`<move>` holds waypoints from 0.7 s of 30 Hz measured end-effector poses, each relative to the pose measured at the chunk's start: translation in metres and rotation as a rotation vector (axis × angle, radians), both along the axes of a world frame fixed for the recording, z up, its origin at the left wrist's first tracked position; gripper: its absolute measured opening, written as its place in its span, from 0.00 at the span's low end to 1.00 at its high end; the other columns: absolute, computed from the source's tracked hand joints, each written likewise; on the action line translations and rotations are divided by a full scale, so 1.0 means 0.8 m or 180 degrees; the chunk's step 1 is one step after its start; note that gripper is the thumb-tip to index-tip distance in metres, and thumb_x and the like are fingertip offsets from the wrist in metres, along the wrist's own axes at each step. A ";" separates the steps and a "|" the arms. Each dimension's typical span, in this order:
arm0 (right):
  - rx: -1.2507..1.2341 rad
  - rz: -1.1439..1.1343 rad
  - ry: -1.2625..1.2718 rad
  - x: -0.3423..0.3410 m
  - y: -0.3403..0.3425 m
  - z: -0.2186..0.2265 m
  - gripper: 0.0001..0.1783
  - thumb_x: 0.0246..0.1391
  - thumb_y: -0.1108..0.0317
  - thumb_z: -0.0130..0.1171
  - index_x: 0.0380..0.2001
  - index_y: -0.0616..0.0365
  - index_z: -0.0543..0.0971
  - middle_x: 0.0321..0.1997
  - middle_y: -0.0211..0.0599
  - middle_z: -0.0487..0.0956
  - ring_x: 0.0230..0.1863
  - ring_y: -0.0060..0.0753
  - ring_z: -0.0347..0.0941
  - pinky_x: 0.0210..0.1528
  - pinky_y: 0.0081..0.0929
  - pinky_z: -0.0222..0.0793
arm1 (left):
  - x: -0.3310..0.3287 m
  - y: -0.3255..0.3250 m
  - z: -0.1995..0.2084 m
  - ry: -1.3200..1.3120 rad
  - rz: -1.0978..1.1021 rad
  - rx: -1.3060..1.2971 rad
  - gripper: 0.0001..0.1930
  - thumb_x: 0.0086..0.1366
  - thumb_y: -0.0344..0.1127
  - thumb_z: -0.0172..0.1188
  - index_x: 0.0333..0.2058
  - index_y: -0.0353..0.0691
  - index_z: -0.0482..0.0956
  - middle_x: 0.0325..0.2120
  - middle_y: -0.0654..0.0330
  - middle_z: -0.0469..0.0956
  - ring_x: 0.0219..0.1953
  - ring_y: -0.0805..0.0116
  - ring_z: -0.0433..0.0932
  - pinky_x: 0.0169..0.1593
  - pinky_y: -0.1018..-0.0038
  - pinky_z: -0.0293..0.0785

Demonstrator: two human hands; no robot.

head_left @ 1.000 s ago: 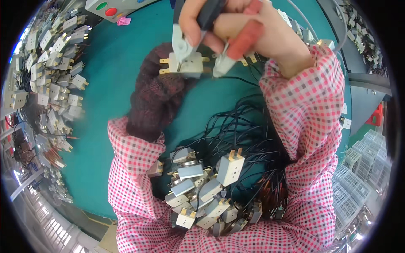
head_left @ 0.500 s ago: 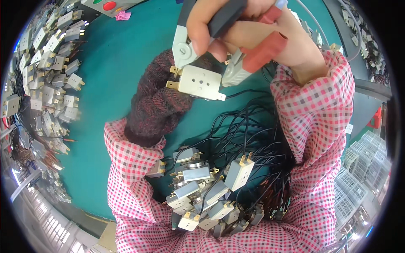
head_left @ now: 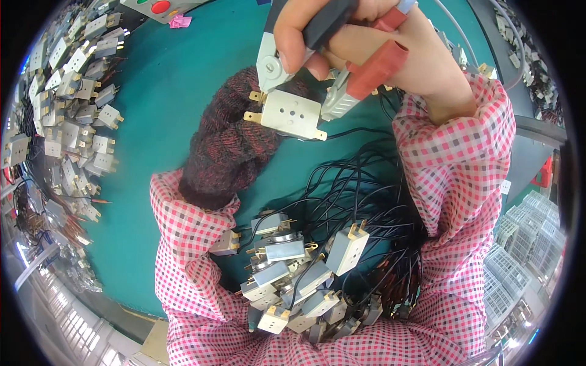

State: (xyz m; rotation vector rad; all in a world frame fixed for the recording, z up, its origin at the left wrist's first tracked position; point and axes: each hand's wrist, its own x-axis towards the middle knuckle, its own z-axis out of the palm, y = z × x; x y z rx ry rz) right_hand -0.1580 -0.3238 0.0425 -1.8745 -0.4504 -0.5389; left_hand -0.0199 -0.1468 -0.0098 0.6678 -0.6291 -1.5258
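Observation:
My left hand (head_left: 229,137), in a dark maroon knitted glove, is closed behind a white electrical switch block (head_left: 291,113). The block has three holes in its face and brass tabs at both ends; my left fingertips are hidden behind it. My bare right hand (head_left: 342,33) is wrapped round two test clips above it. A black-handled clip (head_left: 273,68) points at the block's upper left end, by the brass tabs. The red-sleeved clip (head_left: 369,76) has its pale ribbed jaw beside the right end; whether either jaw touches is unclear.
Between my forearms lie several similar switch blocks (head_left: 284,247) with black cables (head_left: 360,189) on a green mat (head_left: 146,122). A long heap of blocks (head_left: 73,140) lines the left side. A control box (head_left: 162,9) with coloured buttons stands at the back. Clear plastic trays (head_left: 519,244) are stacked right.
The switch block has risen slightly and tilted a little, its right end lower. The black-handled clip has shifted right, while the red-sleeved clip has moved slightly left and up.

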 end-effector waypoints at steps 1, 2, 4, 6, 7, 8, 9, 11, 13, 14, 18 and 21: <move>0.0042 0.0116 -0.0127 0.005 0.000 -0.004 0.10 0.47 0.80 0.46 0.27 0.67 0.78 0.37 0.40 0.78 0.27 0.23 0.67 0.29 0.19 0.64 | -0.001 -0.003 -0.001 0.0017 -0.0023 -0.0016 0.32 0.54 0.32 0.64 0.57 0.38 0.62 0.51 0.53 0.70 0.54 0.59 0.71 0.56 0.65 0.68; 0.0083 0.0231 -0.0252 0.007 0.000 -0.005 0.10 0.46 0.80 0.46 0.27 0.67 0.77 0.35 0.39 0.77 0.26 0.22 0.66 0.28 0.18 0.63 | -0.003 -0.004 -0.001 0.0035 -0.0046 -0.0033 0.32 0.54 0.32 0.64 0.58 0.38 0.62 0.51 0.53 0.70 0.54 0.59 0.70 0.57 0.64 0.67; 0.1097 -0.0042 0.0695 -0.010 0.025 0.022 0.09 0.45 0.80 0.46 0.27 0.67 0.77 0.34 0.37 0.77 0.26 0.21 0.65 0.28 0.17 0.61 | -0.002 -0.007 0.001 0.0018 -0.0049 -0.0031 0.32 0.54 0.31 0.64 0.58 0.38 0.62 0.52 0.53 0.70 0.54 0.59 0.70 0.57 0.64 0.67; 0.2203 -0.0241 0.1624 -0.012 0.037 0.035 0.09 0.43 0.80 0.46 0.27 0.68 0.76 0.31 0.32 0.75 0.26 0.19 0.63 0.29 0.16 0.58 | -0.004 -0.011 0.006 -0.0059 0.0059 0.0092 0.31 0.54 0.32 0.65 0.56 0.37 0.63 0.50 0.52 0.71 0.52 0.58 0.71 0.55 0.66 0.68; 0.2197 -0.0253 0.1630 -0.013 0.036 0.037 0.09 0.43 0.80 0.46 0.27 0.68 0.76 0.31 0.32 0.75 0.26 0.19 0.63 0.29 0.16 0.58 | -0.006 -0.015 0.006 -0.0074 0.0101 0.0144 0.31 0.53 0.33 0.65 0.56 0.37 0.64 0.49 0.52 0.72 0.51 0.58 0.72 0.54 0.66 0.69; 0.2112 -0.0285 0.1659 -0.014 0.036 0.039 0.08 0.43 0.80 0.46 0.26 0.67 0.76 0.32 0.32 0.75 0.26 0.19 0.63 0.29 0.16 0.58 | -0.009 -0.018 0.007 -0.0089 0.0144 0.0197 0.31 0.53 0.33 0.65 0.55 0.36 0.65 0.48 0.52 0.73 0.49 0.58 0.73 0.53 0.67 0.70; 0.2028 -0.0317 0.1688 -0.014 0.035 0.041 0.08 0.44 0.79 0.46 0.26 0.67 0.75 0.32 0.32 0.75 0.26 0.19 0.63 0.29 0.16 0.58 | -0.011 -0.021 0.007 -0.0104 0.0188 0.0250 0.30 0.53 0.33 0.65 0.54 0.36 0.65 0.47 0.52 0.73 0.48 0.58 0.73 0.52 0.68 0.70; 0.0656 -0.0334 0.0944 -0.007 0.023 0.028 0.08 0.44 0.79 0.46 0.26 0.67 0.75 0.32 0.32 0.75 0.26 0.19 0.62 0.30 0.16 0.58 | -0.014 -0.025 0.007 -0.0148 0.0274 0.0368 0.29 0.52 0.34 0.66 0.53 0.35 0.66 0.45 0.51 0.74 0.46 0.57 0.74 0.50 0.69 0.71; -0.0702 -0.0328 0.0181 -0.005 0.019 0.025 0.07 0.44 0.78 0.46 0.25 0.66 0.75 0.33 0.31 0.75 0.25 0.19 0.62 0.30 0.16 0.58 | -0.015 -0.026 0.007 -0.0197 0.0369 0.0492 0.29 0.52 0.35 0.66 0.52 0.34 0.68 0.43 0.50 0.76 0.43 0.57 0.76 0.48 0.71 0.72; -0.0120 -0.0274 0.0490 -0.006 0.022 0.026 0.07 0.44 0.78 0.46 0.26 0.66 0.75 0.32 0.31 0.75 0.25 0.18 0.62 0.30 0.16 0.58 | -0.014 -0.026 0.007 -0.0225 0.0422 0.0557 0.28 0.52 0.35 0.67 0.51 0.34 0.68 0.41 0.50 0.76 0.42 0.56 0.76 0.47 0.72 0.73; 0.2203 -0.0041 0.1705 -0.014 0.033 0.036 0.07 0.44 0.78 0.46 0.27 0.65 0.74 0.32 0.30 0.74 0.25 0.18 0.61 0.31 0.16 0.57 | -0.013 -0.026 0.006 -0.0326 0.0624 0.0801 0.27 0.51 0.36 0.68 0.48 0.32 0.71 0.37 0.49 0.78 0.37 0.55 0.79 0.43 0.75 0.75; 0.2023 -0.0242 0.1444 -0.012 0.031 0.040 0.09 0.44 0.78 0.45 0.28 0.64 0.75 0.30 0.31 0.75 0.25 0.18 0.63 0.29 0.16 0.58 | 0.013 0.004 -0.005 -0.0556 -0.0136 0.0018 0.34 0.56 0.41 0.65 0.58 0.36 0.62 0.52 0.53 0.71 0.55 0.58 0.70 0.57 0.63 0.67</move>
